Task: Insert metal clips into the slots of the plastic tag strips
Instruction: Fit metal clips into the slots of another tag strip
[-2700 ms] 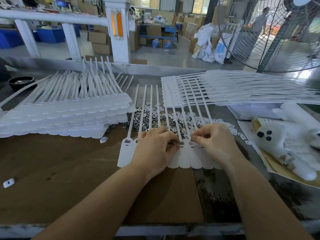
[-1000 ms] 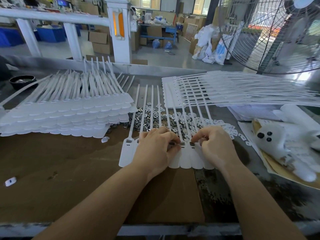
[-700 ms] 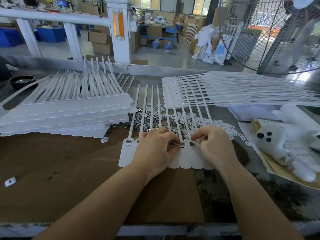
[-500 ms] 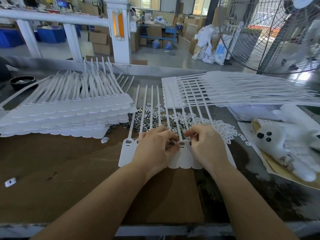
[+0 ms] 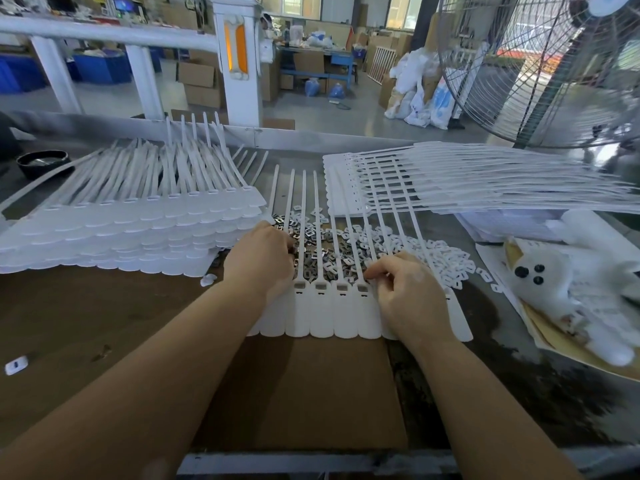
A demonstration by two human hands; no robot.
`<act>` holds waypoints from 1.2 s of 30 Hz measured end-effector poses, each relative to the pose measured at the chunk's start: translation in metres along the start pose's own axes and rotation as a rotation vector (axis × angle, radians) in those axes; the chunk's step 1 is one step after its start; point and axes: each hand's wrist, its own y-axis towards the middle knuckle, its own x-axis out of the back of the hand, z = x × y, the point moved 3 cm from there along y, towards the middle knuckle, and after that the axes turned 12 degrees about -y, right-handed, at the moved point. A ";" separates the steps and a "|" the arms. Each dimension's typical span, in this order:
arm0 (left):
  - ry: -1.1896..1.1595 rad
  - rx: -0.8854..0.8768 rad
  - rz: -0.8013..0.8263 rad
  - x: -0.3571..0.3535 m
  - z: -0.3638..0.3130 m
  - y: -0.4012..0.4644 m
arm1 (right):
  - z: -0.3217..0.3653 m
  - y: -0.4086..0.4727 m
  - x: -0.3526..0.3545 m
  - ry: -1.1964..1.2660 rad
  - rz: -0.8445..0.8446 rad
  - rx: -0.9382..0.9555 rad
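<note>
A row of white plastic tag strips [image 5: 322, 315] lies flat on brown cardboard, tails pointing away. Several heads near the middle show a metal clip in the slot [image 5: 341, 288]. Behind the heads lies a loose pile of metal clips [image 5: 334, 259]. My left hand [image 5: 261, 259] reaches over the row's left end, its fingertips curled down into the clip pile; what they hold is hidden. My right hand [image 5: 407, 292] rests on the row's right part, thumb and forefinger pinching a strip head beside the last filled slot.
A thick stack of tag strips [image 5: 114, 230] sits at the left, another fanned stack [image 5: 485, 181] at the back right. Small white plastic pieces [image 5: 440, 252] lie right of the clips. A white plush toy [image 5: 568, 282] lies at the right; a large fan [image 5: 540, 67] stands behind.
My left hand left the strip heads and moved forward-left into the clip pile. My right hand shifted slightly left along the row. More filled slots are uncovered.
</note>
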 end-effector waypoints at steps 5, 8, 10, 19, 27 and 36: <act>-0.017 -0.013 -0.042 0.000 -0.001 -0.002 | -0.001 -0.001 0.000 0.024 -0.012 -0.003; -0.014 -0.018 -0.073 0.001 -0.001 -0.004 | -0.001 0.000 0.000 0.038 -0.007 -0.002; -0.006 -0.025 -0.100 0.000 -0.001 -0.004 | -0.001 0.000 -0.001 0.041 -0.003 0.002; -0.395 -0.103 -0.135 0.000 -0.019 -0.018 | -0.002 0.000 0.000 0.064 -0.025 0.014; -0.569 -0.187 -0.014 -0.029 -0.041 -0.039 | 0.002 -0.005 0.008 0.346 -0.094 0.091; -0.619 -0.257 -0.019 -0.027 -0.041 -0.049 | 0.002 -0.004 0.006 0.524 0.055 0.077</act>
